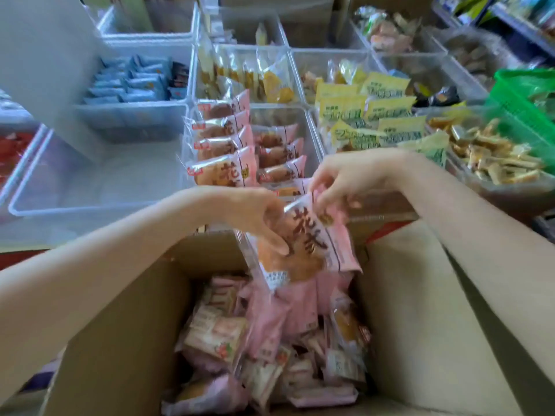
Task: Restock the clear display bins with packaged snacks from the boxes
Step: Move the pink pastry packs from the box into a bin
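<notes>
Both hands hold one pink snack pack (306, 244) just above the open box (120, 310). The left hand (258, 217) grips the pack's left side, thumb pressed flat across its front. The right hand (339, 181) pinches the pack's top right corner with curled fingertips. Both forearms reach forward over the box, wrists bent down, the two hands near each other.

The grip looks light. If either hand lets go early, the pack would likely drop back into the box among the loose pink packs (270, 340) heaped there.

Just beyond the box sits the clear bin (312, 139) already lined with matching packs standing in two rows. It looks fairly full, so a pack pushed in carelessly could topple the row or crush its neighbours. Left of that bin is an empty bin (90, 190); right of it, a bin of yellow packs (381, 115).
</notes>
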`<act>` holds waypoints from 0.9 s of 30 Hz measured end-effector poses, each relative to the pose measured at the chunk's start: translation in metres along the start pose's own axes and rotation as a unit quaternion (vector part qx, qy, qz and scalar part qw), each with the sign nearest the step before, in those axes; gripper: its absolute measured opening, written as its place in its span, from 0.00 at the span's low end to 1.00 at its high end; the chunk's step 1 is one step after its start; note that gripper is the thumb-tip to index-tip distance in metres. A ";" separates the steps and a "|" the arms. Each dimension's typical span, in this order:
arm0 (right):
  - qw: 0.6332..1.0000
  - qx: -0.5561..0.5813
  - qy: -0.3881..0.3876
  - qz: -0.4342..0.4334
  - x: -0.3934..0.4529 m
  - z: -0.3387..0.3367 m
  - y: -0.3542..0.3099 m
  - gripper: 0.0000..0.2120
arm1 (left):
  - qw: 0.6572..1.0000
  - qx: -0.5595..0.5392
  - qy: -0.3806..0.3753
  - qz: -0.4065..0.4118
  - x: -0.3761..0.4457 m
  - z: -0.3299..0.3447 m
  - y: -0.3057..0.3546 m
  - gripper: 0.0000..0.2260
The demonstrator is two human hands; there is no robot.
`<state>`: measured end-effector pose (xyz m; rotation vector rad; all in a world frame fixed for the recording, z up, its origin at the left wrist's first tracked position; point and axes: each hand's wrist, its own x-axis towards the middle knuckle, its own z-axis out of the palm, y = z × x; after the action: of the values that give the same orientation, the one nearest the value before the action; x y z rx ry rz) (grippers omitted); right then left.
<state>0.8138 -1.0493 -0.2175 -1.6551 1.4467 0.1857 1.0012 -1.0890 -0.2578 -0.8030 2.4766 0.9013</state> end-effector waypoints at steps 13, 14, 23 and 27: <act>0.942 -0.160 0.294 -0.031 0.092 -0.094 -0.011 0.19 | 0.954 0.169 0.239 -0.071 0.059 -0.144 -0.024 0.18; 0.939 -0.150 0.309 -0.021 0.106 -0.098 -0.004 0.14 | 0.947 0.171 0.261 -0.075 0.067 -0.146 -0.031 0.17; 0.880 -0.273 0.387 0.046 0.195 -0.152 0.027 0.12 | 0.947 0.045 0.267 -0.174 0.092 -0.105 -0.118 0.21; 0.898 -0.244 0.363 0.041 0.228 -0.154 0.019 0.15 | 0.959 0.057 0.194 -0.199 0.092 -0.079 -0.132 0.19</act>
<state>0.8009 -1.3170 -0.2807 -2.2086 2.1606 -0.0450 1.0020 -1.2607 -0.3089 -1.4874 2.5056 0.4874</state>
